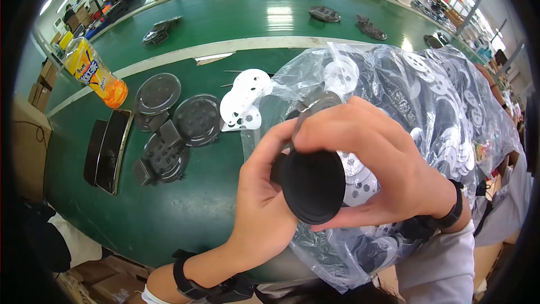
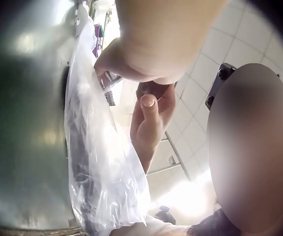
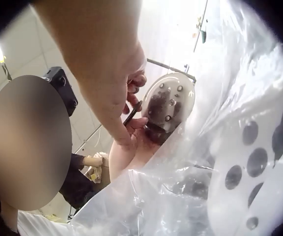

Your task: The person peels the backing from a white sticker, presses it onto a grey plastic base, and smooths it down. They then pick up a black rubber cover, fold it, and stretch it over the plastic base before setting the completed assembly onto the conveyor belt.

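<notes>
Both hands hold a dark, round disc-shaped part (image 1: 314,187) up over a clear plastic bag. My left hand (image 1: 263,208) grips it from the left, and my right hand (image 1: 377,152) has its fingers curled over the top with the thumb beneath. A greyish piece (image 1: 323,101) sticks out above the right fingers. In the right wrist view the dark disc (image 3: 170,102) shows a shiny rim and several small holes. The left wrist view shows the right thumb (image 2: 150,105) against a dark edge of the part; the rest is hidden by the left hand.
The plastic bag (image 1: 416,95) holds many white perforated discs. Loose white discs (image 1: 244,98) lie left of it. Farther left are dark double-disc parts (image 1: 197,119), dark curved strips (image 1: 112,152) and an orange drink bottle (image 1: 95,73). Beyond runs a green belt (image 1: 236,14) with dark parts.
</notes>
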The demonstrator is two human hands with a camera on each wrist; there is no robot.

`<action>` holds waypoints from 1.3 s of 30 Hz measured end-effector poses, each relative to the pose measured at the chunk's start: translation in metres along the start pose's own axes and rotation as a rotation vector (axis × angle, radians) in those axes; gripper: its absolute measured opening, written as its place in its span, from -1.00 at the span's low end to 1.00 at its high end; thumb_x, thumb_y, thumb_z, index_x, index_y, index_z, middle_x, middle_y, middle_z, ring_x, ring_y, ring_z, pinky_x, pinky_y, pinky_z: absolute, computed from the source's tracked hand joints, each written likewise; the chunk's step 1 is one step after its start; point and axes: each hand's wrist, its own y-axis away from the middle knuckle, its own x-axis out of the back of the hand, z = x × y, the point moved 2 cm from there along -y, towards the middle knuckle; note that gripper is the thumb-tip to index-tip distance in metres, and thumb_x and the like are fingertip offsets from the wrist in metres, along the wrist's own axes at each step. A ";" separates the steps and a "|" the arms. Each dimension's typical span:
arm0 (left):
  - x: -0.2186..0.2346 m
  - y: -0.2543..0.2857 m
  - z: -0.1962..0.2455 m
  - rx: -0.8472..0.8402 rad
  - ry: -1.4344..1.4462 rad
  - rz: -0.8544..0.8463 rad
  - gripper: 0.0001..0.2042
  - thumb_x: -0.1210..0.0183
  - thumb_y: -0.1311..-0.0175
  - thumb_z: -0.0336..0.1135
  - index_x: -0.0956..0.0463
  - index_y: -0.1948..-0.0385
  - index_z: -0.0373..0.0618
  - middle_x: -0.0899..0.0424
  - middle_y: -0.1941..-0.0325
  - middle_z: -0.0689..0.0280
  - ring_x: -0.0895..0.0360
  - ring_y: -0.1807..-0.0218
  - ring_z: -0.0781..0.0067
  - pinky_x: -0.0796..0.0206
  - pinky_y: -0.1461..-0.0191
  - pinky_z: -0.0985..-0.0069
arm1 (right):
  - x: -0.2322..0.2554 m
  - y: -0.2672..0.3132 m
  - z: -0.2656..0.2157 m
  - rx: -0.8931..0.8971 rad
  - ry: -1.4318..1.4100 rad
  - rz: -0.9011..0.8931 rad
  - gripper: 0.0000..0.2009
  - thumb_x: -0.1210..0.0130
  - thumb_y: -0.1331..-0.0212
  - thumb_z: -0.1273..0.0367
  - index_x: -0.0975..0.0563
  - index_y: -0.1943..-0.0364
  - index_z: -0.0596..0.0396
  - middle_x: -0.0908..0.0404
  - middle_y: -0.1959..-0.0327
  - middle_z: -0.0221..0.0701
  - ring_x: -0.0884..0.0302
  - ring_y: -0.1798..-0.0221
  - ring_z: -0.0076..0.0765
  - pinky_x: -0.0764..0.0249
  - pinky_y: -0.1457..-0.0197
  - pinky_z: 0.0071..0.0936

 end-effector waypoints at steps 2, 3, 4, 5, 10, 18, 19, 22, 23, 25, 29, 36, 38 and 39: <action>0.002 -0.004 0.000 -0.051 -0.092 -0.050 -0.49 -0.18 -0.05 -0.43 -0.20 -0.08 -0.26 -0.47 0.13 0.32 -0.41 0.12 0.63 -0.27 0.07 0.66 | 0.002 -0.002 -0.003 -0.038 0.008 0.031 -0.52 -0.39 0.40 0.27 -0.52 0.28 0.13 -0.48 0.22 -0.29 -0.41 0.31 -0.29 -0.32 0.30 -0.47; 0.002 -0.005 0.001 -0.105 -0.182 -0.101 -0.51 -0.15 -0.08 -0.43 -0.20 -0.08 -0.27 -0.46 0.13 0.31 -0.41 0.13 0.64 -0.27 0.08 0.67 | 0.003 -0.001 -0.003 -0.044 0.009 0.033 -0.52 -0.39 0.40 0.27 -0.52 0.28 0.13 -0.48 0.22 -0.29 -0.41 0.31 -0.29 -0.32 0.30 -0.47; 0.003 -0.004 0.001 -0.103 -0.181 -0.105 -0.51 -0.15 -0.08 -0.43 -0.20 -0.08 -0.27 -0.46 0.13 0.31 -0.41 0.13 0.64 -0.27 0.08 0.67 | 0.005 0.000 -0.003 -0.027 0.003 0.019 -0.51 -0.40 0.41 0.28 -0.52 0.27 0.16 -0.48 0.22 -0.29 -0.42 0.29 -0.28 -0.32 0.28 -0.48; 0.003 -0.004 0.003 -0.091 -0.236 -0.088 -0.55 -0.09 -0.12 -0.47 -0.21 -0.07 -0.28 -0.46 0.12 0.30 -0.40 0.12 0.64 -0.26 0.06 0.66 | 0.006 0.000 -0.003 -0.010 -0.003 0.006 -0.51 -0.40 0.42 0.28 -0.53 0.27 0.19 -0.49 0.22 -0.29 -0.43 0.28 -0.27 -0.32 0.27 -0.49; -0.002 -0.005 0.012 -0.103 -0.157 0.005 -0.62 0.10 -0.18 -0.58 -0.18 -0.08 -0.34 -0.42 0.04 0.23 -0.37 0.03 0.57 -0.22 -0.02 0.62 | 0.011 0.008 0.009 -0.121 -0.328 0.064 -0.56 -0.41 0.38 0.39 -0.52 0.30 0.26 -0.49 0.33 -0.35 -0.41 0.29 -0.42 -0.28 0.27 -0.59; -0.005 0.004 0.024 -0.211 -0.255 0.023 -0.52 0.12 -0.14 -0.50 -0.05 -0.15 -0.36 -0.26 -0.13 0.08 -0.27 -0.16 0.29 -0.15 -0.19 0.34 | 0.005 0.011 0.018 -0.492 -0.830 0.267 -0.77 -0.19 0.05 0.47 -0.41 0.32 0.25 -0.39 0.40 -0.44 -0.29 0.32 -0.64 -0.20 0.23 -0.72; -0.006 0.005 0.024 -0.199 -0.261 0.002 -0.51 0.11 -0.13 -0.51 -0.04 -0.15 -0.37 -0.25 -0.14 0.07 -0.26 -0.16 0.29 -0.13 -0.20 0.34 | 0.004 0.011 0.017 -0.470 -0.811 0.309 -0.77 -0.18 0.04 0.47 -0.39 0.33 0.24 -0.37 0.40 -0.44 -0.27 0.33 -0.64 -0.20 0.24 -0.72; -0.005 0.009 0.017 -0.205 -0.236 0.096 -0.49 0.09 -0.13 -0.51 -0.02 -0.16 -0.39 -0.24 -0.15 0.07 -0.25 -0.16 0.30 -0.08 -0.22 0.35 | 0.005 0.011 0.014 -0.431 -0.755 0.338 -0.78 -0.16 0.04 0.47 -0.37 0.34 0.21 -0.32 0.41 -0.45 -0.23 0.35 -0.63 -0.18 0.27 -0.73; -0.006 0.009 0.016 -0.204 -0.235 0.095 -0.49 0.09 -0.13 -0.51 -0.02 -0.16 -0.39 -0.24 -0.15 0.07 -0.25 -0.16 0.30 -0.08 -0.22 0.35 | 0.005 0.012 0.014 -0.411 -0.721 0.326 -0.78 -0.16 0.05 0.48 -0.36 0.35 0.19 -0.30 0.42 -0.45 -0.22 0.35 -0.63 -0.16 0.29 -0.74; -0.007 0.011 0.015 -0.216 -0.229 0.144 -0.50 0.08 -0.13 -0.50 -0.04 -0.15 -0.41 -0.25 -0.15 0.07 -0.25 -0.16 0.31 -0.05 -0.23 0.37 | 0.003 0.013 0.016 -0.407 -0.713 0.353 -0.79 -0.17 0.06 0.48 -0.36 0.37 0.17 -0.29 0.43 -0.46 -0.19 0.37 -0.63 -0.13 0.31 -0.74; -0.010 0.013 0.018 -0.230 -0.319 0.088 -0.52 0.07 -0.14 -0.49 -0.07 -0.13 -0.45 -0.28 -0.13 0.06 -0.25 -0.15 0.33 -0.05 -0.22 0.38 | 0.002 0.012 0.013 -0.376 -0.788 0.403 -0.79 -0.17 0.09 0.50 -0.35 0.40 0.14 -0.27 0.45 -0.47 -0.14 0.40 -0.64 -0.08 0.34 -0.73; -0.011 0.013 0.019 -0.209 -0.359 0.066 -0.54 0.06 -0.18 -0.44 -0.11 -0.10 -0.47 -0.35 -0.07 0.07 -0.29 -0.11 0.36 -0.07 -0.21 0.42 | -0.001 0.014 0.017 -0.334 -0.698 0.392 -0.79 -0.17 0.10 0.52 -0.35 0.41 0.13 -0.27 0.46 -0.47 -0.14 0.41 -0.61 -0.06 0.34 -0.70; -0.012 0.013 0.020 -0.205 -0.371 0.060 -0.54 0.05 -0.19 -0.43 -0.12 -0.10 -0.47 -0.35 -0.07 0.08 -0.29 -0.10 0.37 -0.07 -0.20 0.43 | -0.001 0.014 0.017 -0.309 -0.659 0.410 -0.80 -0.16 0.14 0.55 -0.36 0.44 0.14 -0.28 0.48 -0.47 -0.16 0.42 -0.58 -0.07 0.34 -0.69; -0.013 0.013 0.021 -0.200 -0.412 0.046 -0.55 0.06 -0.19 -0.42 -0.12 -0.10 -0.47 -0.36 -0.07 0.09 -0.30 -0.10 0.38 -0.07 -0.19 0.44 | 0.002 0.014 0.017 -0.311 -0.661 0.411 -0.80 -0.16 0.14 0.55 -0.36 0.44 0.14 -0.28 0.48 -0.47 -0.16 0.42 -0.58 -0.07 0.34 -0.69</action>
